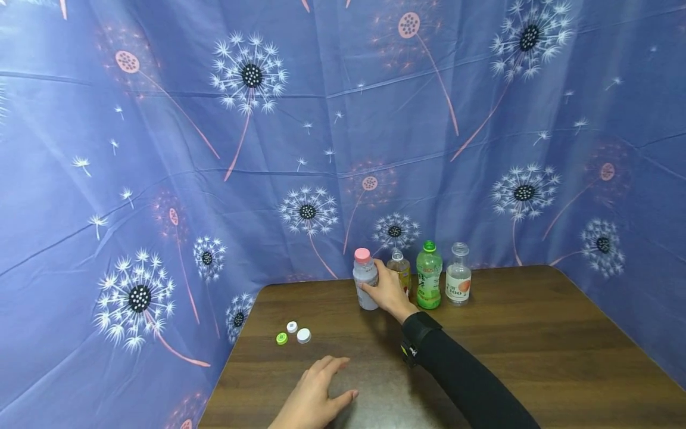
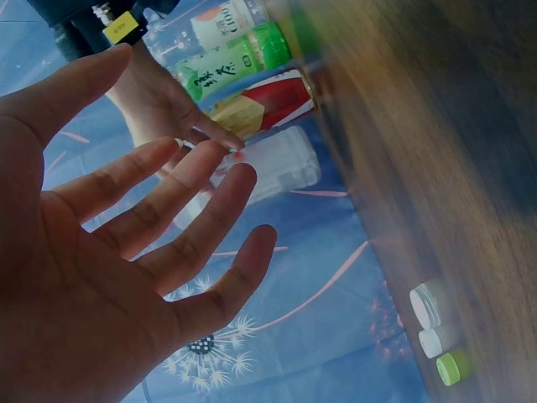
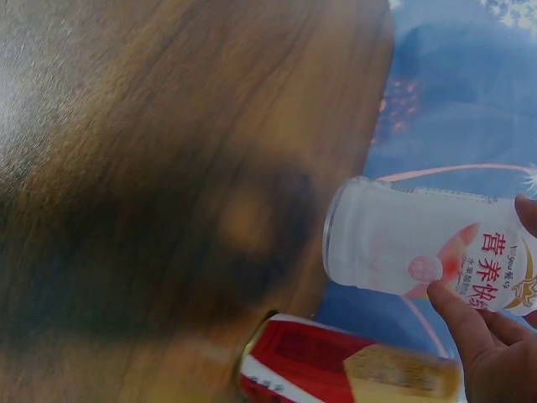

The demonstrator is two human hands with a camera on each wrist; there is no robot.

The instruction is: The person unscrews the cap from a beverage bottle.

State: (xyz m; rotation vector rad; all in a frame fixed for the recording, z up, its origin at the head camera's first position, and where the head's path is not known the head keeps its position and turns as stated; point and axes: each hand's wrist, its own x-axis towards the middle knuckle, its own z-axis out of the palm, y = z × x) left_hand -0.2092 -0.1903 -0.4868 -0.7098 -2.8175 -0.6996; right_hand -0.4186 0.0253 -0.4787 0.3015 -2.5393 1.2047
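Observation:
My right hand (image 1: 392,292) grips a whitish plastic bottle (image 1: 367,293) with a pink cap (image 1: 362,255) at the back of the table. In the right wrist view, fingers and thumb wrap the upper part of this bottle (image 3: 390,239), whose label carries red lettering and a peach-coloured picture. My left hand (image 1: 316,393) hovers over the front of the table, fingers spread and holding nothing. Beyond that hand lie three loose caps: a green cap (image 1: 281,338), a small white cap (image 1: 292,326) and a larger white cap (image 1: 303,335).
Right of the gripped bottle stand three capless bottles in a row: a yellow-and-red labelled bottle (image 1: 398,266) partly behind my right hand, a green bottle (image 1: 429,277) and a clear bottle (image 1: 458,275). A blue dandelion-print curtain (image 1: 407,149) hangs behind the wooden table (image 1: 514,333).

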